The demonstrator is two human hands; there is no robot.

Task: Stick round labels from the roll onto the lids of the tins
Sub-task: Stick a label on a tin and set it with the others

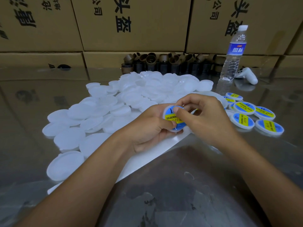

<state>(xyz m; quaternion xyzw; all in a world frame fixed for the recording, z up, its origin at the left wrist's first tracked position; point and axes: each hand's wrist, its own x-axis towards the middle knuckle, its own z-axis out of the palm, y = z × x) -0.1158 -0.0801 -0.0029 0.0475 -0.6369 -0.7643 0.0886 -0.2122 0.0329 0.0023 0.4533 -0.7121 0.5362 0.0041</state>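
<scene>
Pinching one lid [176,130] between both hands, left hand [147,131] curled beneath, right hand [209,119] thumb pressing its label [170,118]

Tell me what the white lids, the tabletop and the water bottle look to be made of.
White lids: likely plastic, milky and slightly translucent, with moulded rims.
Tabletop: probably polished metal, perhaps stainless steel; it mirrors the boxes and shows scuffs.
Water bottle: clear, thin plastic with a ribbed wall and a white cap.
</scene>
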